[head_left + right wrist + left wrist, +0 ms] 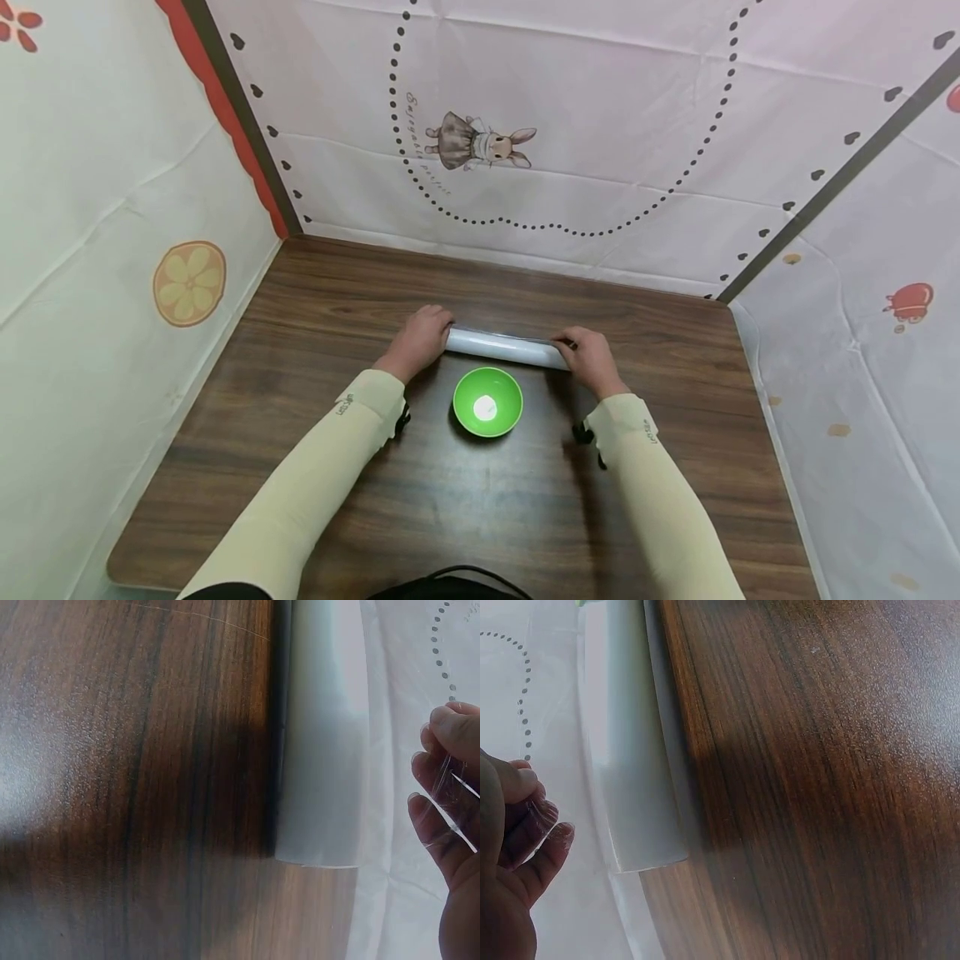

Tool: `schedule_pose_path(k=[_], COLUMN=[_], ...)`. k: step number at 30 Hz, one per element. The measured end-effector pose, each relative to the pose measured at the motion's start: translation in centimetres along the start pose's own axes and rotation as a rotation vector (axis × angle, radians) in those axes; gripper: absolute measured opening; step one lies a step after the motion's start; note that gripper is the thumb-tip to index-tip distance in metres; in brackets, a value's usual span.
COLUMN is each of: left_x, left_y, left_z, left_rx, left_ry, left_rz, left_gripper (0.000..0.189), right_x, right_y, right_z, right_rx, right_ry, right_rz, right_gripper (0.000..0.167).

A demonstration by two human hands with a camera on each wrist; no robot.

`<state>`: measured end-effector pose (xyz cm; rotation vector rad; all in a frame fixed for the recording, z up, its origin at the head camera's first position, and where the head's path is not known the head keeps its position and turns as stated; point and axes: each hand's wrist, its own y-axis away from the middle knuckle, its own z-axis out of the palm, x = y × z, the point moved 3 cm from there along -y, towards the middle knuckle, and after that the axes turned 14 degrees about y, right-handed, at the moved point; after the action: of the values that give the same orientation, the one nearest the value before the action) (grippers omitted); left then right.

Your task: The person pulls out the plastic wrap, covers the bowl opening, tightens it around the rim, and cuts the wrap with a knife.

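Note:
A white roll of cling film (507,347) lies crosswise on the table, just beyond a green bowl (480,387). At the roll's left end, my left hand (422,340) pinches clear film between thumb and fingers; the left wrist view shows the wrinkled film (546,814) at its fingertips. My right hand (590,358) does the same at the right end, with creased film stretched across its fingers in the right wrist view. Both wrist views show the roll (634,750) beside the hands, its round end near each one. Inside the bowl there is a bright glare spot.
The brown wood-grain table (300,400) is bounded by a printed back cloth (600,142) with a rabbit figure and by white cloths at both sides. A thin black cable (480,568) curves at the near edge.

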<state>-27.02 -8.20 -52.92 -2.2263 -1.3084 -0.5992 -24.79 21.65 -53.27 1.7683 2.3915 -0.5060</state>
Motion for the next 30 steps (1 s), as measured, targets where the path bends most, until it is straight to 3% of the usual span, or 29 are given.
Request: schedule_pose_path(k=[9, 22, 30], left_x=[0.1, 0.5, 0.7], left_y=[-0.2, -0.4, -0.4], left_z=[-0.3, -1.1, -1.6], left_rx=[0.037, 0.036, 0.067], left_ry=[-0.016, -0.008, 0.01], left_rz=[0.029, 0.007, 0.028], left_gripper=[0.018, 0.019, 0.018], right_x=[-0.1, -0.3, -0.6], right_y=[-0.1, -0.5, -0.7], right_z=[-0.6, -1.5, -1.9], right_rx=[-0.004, -0.003, 0.016], right_ry=[0.015, 0.032, 0.021], right_rz=[0.001, -0.015, -0.039], right_gripper=[0.016, 0.016, 0.016])
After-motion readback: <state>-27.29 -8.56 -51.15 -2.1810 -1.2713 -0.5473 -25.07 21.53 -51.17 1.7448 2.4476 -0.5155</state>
